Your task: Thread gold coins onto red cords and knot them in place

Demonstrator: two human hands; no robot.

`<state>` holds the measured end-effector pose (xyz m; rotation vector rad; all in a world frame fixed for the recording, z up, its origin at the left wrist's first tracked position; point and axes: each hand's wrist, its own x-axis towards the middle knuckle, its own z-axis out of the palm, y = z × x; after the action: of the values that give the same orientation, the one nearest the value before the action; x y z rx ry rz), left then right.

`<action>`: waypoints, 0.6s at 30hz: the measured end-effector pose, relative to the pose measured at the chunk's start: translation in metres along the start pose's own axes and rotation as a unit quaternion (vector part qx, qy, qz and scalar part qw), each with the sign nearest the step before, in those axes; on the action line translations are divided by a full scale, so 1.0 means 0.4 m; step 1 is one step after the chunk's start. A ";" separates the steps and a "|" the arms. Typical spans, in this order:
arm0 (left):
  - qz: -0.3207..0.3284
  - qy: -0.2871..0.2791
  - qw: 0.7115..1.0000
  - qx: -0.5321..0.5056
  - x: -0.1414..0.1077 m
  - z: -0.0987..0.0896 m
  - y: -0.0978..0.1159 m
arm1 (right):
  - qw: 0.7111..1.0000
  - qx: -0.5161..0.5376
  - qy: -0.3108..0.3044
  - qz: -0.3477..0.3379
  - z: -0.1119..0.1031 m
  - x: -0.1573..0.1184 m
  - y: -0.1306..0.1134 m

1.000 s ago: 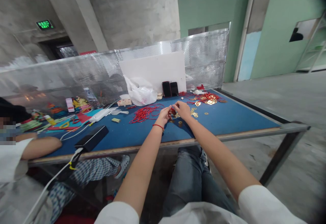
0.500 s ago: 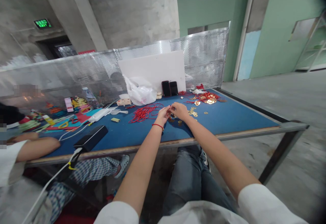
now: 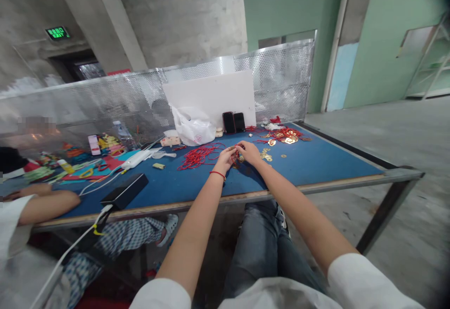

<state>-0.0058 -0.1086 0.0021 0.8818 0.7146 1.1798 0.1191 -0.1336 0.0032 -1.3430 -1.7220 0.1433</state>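
Both hands meet above the blue tabletop, fingertips pinched together. My left hand point(image 3: 225, 159), with a red string bracelet point(image 3: 218, 173) at its wrist, is closed on a bit of red cord point(image 3: 235, 148). My right hand point(image 3: 249, 152) is closed on the same cord, its thumb and finger against the left fingertips. Much of the cord is hidden by the fingers. Left of my hands lies a loose heap of red cords point(image 3: 197, 157). Several gold coins point(image 3: 266, 154) with holes lie by my right hand. Farther right is a pile of gold coins with red cords point(image 3: 290, 135).
Two dark phones point(image 3: 234, 122) lean against a white board point(image 3: 211, 94), beside a white plastic bag point(image 3: 193, 128). A black box point(image 3: 125, 190) with a cable sits at the left front edge. Beyond it, a co-worker's forearm point(image 3: 52, 206) rests on the table among coloured paper and scissors.
My fingertips have shifted slightly against each other, and the right hand has turned a little over the left. The things on the table lie as before.
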 end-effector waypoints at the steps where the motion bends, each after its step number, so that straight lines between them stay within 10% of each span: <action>1: 0.001 -0.001 1.000 0.002 -0.001 0.001 0.000 | 1.000 0.002 0.006 -0.002 -0.001 0.000 0.001; 18: 0.040 0.059 0.994 0.077 -0.012 0.009 -0.004 | 0.959 0.218 -0.062 0.169 0.013 0.010 0.014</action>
<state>-0.0030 -0.1142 0.0027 0.9828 0.8812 1.2692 0.1194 -0.1259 -0.0010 -1.2971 -1.4340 0.7716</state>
